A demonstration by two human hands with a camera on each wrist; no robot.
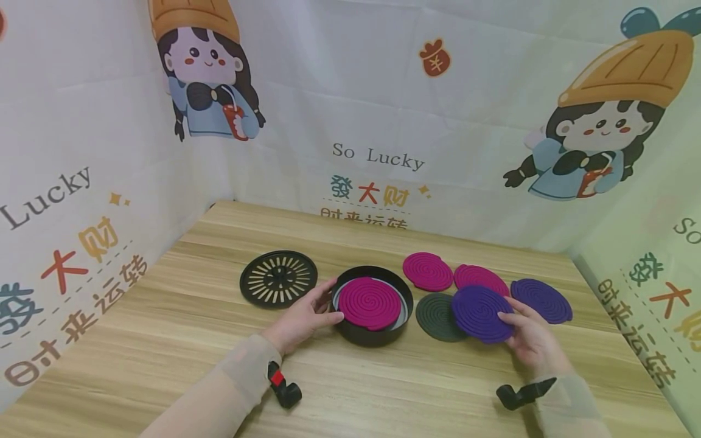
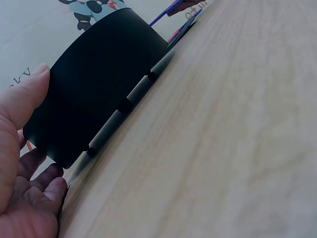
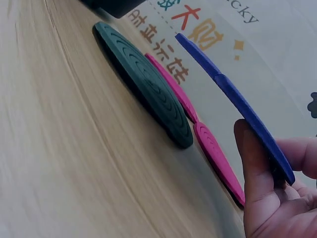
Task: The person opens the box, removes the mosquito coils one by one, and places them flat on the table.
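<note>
My left hand holds the left side of a round black mosquito coil tin, thumb on the near wall and fingers round the far side. Inside the tin lies a magenta mosquito coil, with a pale lining showing around it. In the left wrist view the tin's dark wall stands on the table. My right hand pinches a purple mosquito coil by its right edge, thumb on top. That coil is tilted above the table, as the right wrist view shows, and partly covers a dark green coil in the head view.
A black slotted lid lies left of the tin. Behind the held coil lie two magenta coils, one farther left and one partly hidden. Another purple coil lies at the right. Printed cloth hangs around the wooden table.
</note>
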